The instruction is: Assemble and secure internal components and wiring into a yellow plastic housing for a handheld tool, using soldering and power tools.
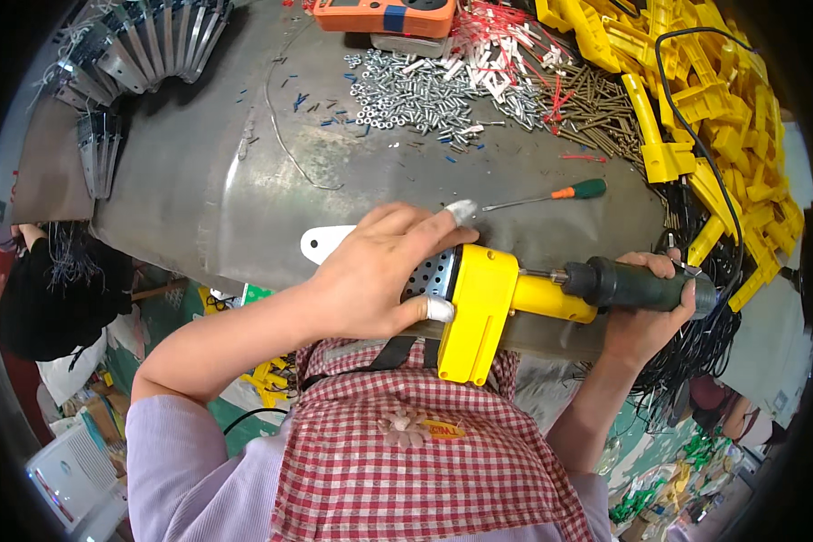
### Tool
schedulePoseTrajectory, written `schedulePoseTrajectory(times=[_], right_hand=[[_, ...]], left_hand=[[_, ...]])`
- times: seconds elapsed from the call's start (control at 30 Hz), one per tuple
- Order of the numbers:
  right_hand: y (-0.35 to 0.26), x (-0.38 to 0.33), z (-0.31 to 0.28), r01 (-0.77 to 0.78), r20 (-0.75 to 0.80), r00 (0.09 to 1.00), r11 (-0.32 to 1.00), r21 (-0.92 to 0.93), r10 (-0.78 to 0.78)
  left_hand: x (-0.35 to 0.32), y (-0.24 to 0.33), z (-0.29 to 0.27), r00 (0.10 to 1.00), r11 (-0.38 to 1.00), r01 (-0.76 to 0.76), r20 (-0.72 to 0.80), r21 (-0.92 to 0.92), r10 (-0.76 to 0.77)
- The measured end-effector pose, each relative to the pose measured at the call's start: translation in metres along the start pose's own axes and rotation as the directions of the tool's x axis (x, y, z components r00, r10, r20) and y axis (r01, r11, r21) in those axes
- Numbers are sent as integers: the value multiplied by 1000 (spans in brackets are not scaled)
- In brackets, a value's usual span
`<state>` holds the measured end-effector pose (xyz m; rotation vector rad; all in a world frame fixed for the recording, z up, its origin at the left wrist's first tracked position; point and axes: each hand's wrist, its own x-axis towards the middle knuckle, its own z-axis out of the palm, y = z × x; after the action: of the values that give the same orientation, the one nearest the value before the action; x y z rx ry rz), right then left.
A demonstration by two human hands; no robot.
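My left hand (370,262) is closed around a perforated metal sleeve (435,274) joined to a yellow plastic housing (481,307). White covers wrap two of its fingertips. A pale flat tongue with a hole (323,243) sticks out past this hand on the left. Wrapped around the dark body of an electric screwdriver (610,282) is my right hand (650,316). The tool lies nearly level, its bit pointing left at the right side of the housing. Whether the bit sits on a screw there is hidden.
Beyond my hands lies a hand screwdriver (580,190). Loose screws (415,95) and white-and-red connectors (492,41) are heaped farther back, beside an orange meter (384,18). Yellow plastic parts (732,117) pile up at right. Metal strips (158,41) stand far left. A person (59,289) is at left.
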<state>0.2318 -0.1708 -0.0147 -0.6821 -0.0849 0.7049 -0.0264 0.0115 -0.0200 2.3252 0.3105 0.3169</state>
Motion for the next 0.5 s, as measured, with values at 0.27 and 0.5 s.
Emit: schedulePoseTrajectory(times=[0.27, 0.5], right_hand=[[3, -37, 35, -58, 181, 981, 996, -73, 71], [73, -93, 64, -360, 326, 857, 916, -174, 399]], left_hand=[[-12, 19, 0, 995, 978, 95, -45, 185, -88], [3, 23, -2, 997, 859, -75, 37, 506, 65]])
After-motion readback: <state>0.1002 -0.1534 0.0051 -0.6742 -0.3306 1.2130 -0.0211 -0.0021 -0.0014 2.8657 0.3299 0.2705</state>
